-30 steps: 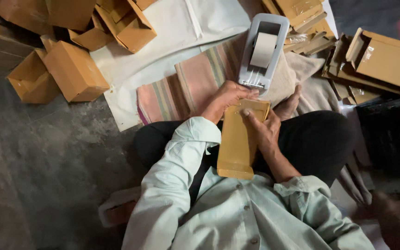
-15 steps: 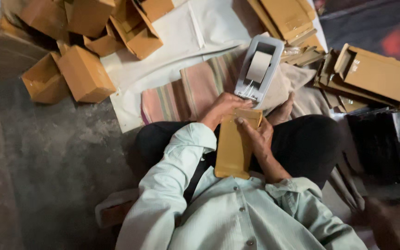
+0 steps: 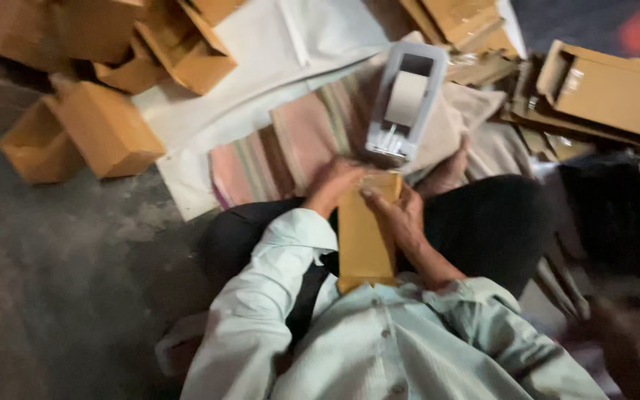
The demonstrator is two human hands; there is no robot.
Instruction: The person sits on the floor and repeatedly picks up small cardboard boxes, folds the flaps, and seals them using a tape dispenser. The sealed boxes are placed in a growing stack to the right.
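Seated cross-legged on a grey floor, seen from above: both hands gripping a long, flat brown cardboard box (image 3: 365, 237) that stands on end in the lap, its lower end against the pale shirt. Left hand (image 3: 332, 185) wrapped around the box's upper left edge, fingers curled shut on it; right hand (image 3: 400, 215) pressed on the upper right face, fingers (image 3: 379, 198) bent over the top corner. Just beyond the box's top end, a grey tape dispenser (image 3: 404, 102) loaded with a pale roll, resting on a striped cloth (image 3: 290, 144). White sheeting (image 3: 283, 55) spread under the cloth. Folded brown cartons (image 3: 105, 130) heaped at upper left, well apart from the hands. Flattened cardboard blanks (image 3: 609, 89) piled at upper right. Whole view softened by motion blur.
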